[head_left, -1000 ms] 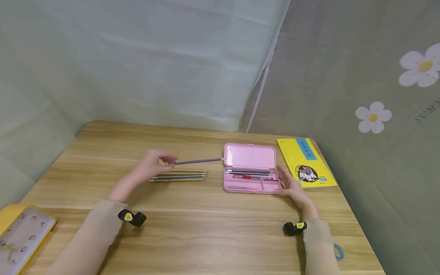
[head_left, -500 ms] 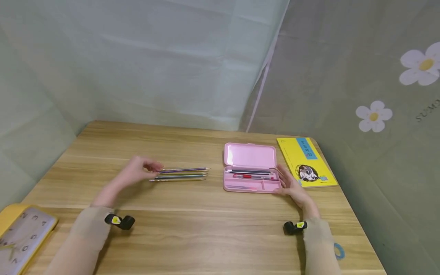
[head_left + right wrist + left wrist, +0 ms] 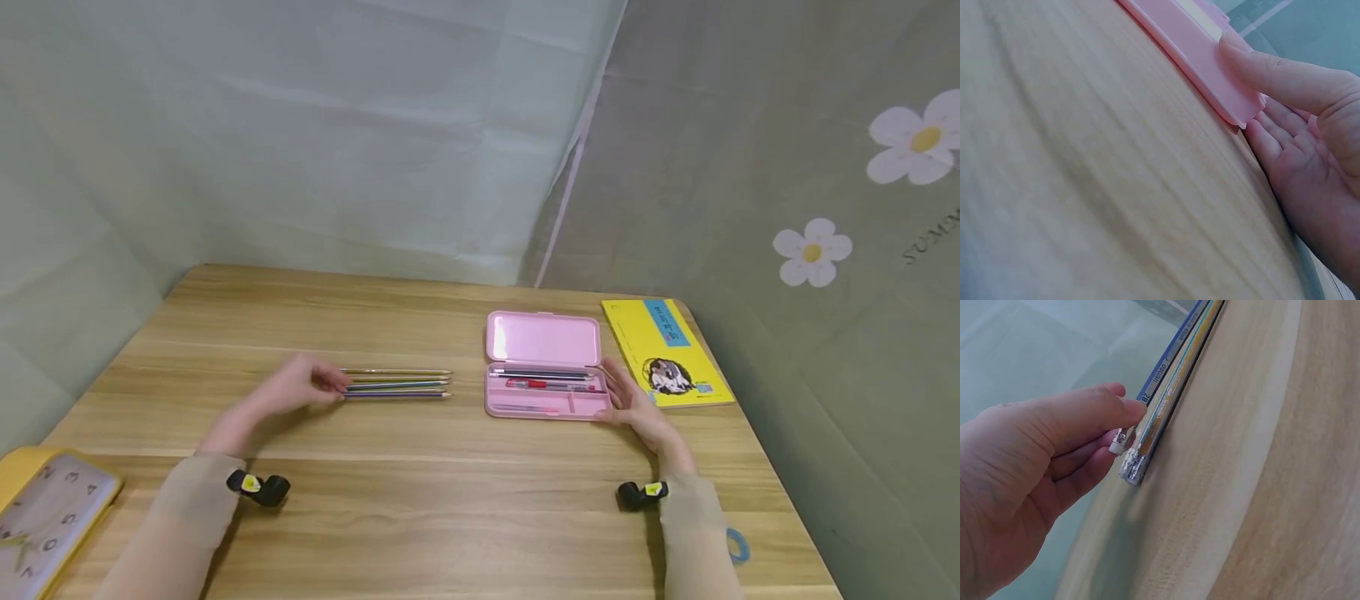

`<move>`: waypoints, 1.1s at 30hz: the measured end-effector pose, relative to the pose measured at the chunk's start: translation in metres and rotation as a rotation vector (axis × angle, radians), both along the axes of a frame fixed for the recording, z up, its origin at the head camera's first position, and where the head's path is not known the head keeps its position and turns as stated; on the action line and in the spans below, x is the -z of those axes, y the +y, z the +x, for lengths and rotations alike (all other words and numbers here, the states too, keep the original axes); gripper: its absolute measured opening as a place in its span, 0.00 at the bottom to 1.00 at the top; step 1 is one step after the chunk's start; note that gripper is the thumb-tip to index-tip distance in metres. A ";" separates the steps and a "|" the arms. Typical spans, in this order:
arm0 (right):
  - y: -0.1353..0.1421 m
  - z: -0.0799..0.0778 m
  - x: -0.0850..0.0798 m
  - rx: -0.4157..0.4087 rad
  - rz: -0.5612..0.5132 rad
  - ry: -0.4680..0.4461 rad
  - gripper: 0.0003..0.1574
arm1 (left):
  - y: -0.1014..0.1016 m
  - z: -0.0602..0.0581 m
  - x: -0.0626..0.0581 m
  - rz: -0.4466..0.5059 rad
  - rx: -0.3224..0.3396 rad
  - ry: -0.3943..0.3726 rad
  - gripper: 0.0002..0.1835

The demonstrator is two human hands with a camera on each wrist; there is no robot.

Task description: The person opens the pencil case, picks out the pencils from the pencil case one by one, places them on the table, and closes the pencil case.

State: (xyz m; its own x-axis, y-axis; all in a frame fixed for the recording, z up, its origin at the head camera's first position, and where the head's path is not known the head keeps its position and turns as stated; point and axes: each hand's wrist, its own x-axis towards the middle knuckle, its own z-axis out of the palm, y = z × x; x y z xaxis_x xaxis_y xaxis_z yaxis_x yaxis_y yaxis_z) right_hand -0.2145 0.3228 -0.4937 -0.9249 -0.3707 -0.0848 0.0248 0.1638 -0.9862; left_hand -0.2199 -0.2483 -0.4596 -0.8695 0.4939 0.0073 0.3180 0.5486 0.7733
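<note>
My left hand [image 3: 303,383] pinches a blue pencil [image 3: 1163,365] close to its white eraser end, thumb on top. Beside it on the table lies a row of several pencils [image 3: 397,372], gold and greenish, tips to the right. A pink pencil case [image 3: 543,337] stands with its lid raised, right of the row. Inside it are dark pencils [image 3: 543,374], a red pen [image 3: 540,384] and, in the front compartment, a thin reddish stick [image 3: 525,408]. My right hand [image 3: 633,408] holds the case at its right end, thumb [image 3: 1254,65] against the rim, other fingers behind.
A yellow book [image 3: 630,333] lies at the back right, close to the case. The yellow-framed clock [image 3: 56,517] sits at the front left, and a blue ring [image 3: 742,540] lies by the right sleeve. Curtains [image 3: 375,150] hang behind the table [image 3: 450,508].
The left hand has drawn back leftward with the blue pencil, away from the case. That pencil has gone from the row's far side to its near side. The right hand has stayed put.
</note>
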 end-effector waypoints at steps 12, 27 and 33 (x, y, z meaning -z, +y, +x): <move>0.000 0.000 -0.001 0.003 -0.005 -0.006 0.64 | 0.001 0.002 0.002 -0.029 -0.007 0.004 0.10; 0.000 0.000 0.002 0.004 -0.018 -0.005 0.64 | 0.006 0.003 0.000 -0.159 0.035 0.111 0.07; 0.000 -0.001 0.001 0.001 0.000 0.002 0.64 | 0.009 0.004 -0.001 -0.174 0.023 0.108 0.10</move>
State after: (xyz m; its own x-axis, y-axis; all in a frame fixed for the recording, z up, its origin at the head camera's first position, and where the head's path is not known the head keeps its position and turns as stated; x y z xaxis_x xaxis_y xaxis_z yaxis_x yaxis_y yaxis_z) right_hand -0.2153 0.3233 -0.4948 -0.9253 -0.3701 -0.0831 0.0232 0.1634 -0.9863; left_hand -0.2162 -0.2395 -0.4585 -0.8570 0.5151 0.0132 0.4079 0.6624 0.6284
